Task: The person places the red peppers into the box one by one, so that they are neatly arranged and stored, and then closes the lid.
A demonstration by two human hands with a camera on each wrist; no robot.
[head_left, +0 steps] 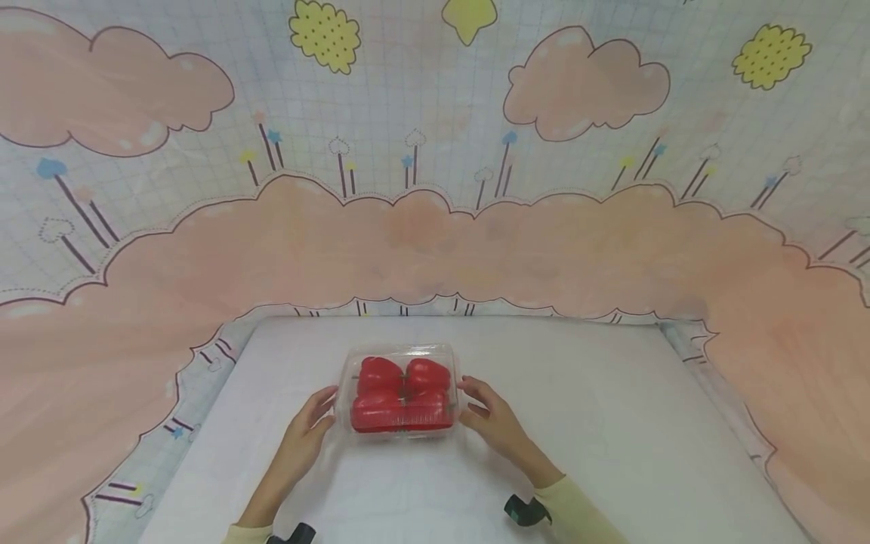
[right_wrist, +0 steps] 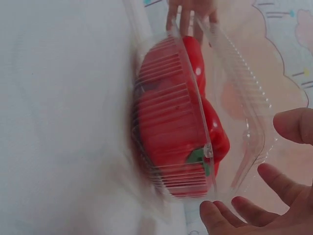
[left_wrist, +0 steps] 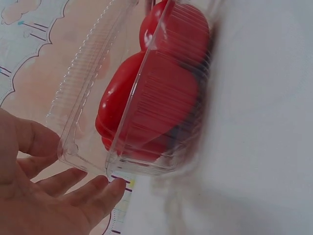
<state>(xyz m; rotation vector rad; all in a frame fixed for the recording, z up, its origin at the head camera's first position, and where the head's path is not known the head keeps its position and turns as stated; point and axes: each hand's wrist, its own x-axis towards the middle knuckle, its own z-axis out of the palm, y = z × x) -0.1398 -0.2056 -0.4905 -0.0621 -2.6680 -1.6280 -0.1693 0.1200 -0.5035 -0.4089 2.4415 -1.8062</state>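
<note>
A clear plastic clamshell box (head_left: 399,436) with several red bell peppers (head_left: 428,375) inside sits on the white table. In both wrist views the rim of its lid (left_wrist: 73,122) stands apart from the rim of the lower tray. My left hand (head_left: 307,432) is at the box's left side, fingers loosely spread, its fingertips at or very near the corner. On the other side my right hand (head_left: 499,423) has its fingers loosely extended beside the box's edge. Whether the fingertips of either hand touch the plastic, I cannot tell. A green stem (right_wrist: 196,156) shows on one pepper.
The white tabletop (head_left: 612,423) extends around the box, widest to the right. Behind and beside it hangs a cloth (head_left: 435,249) printed with peach clouds. Dark wrist devices (head_left: 526,511) sit by both sleeves.
</note>
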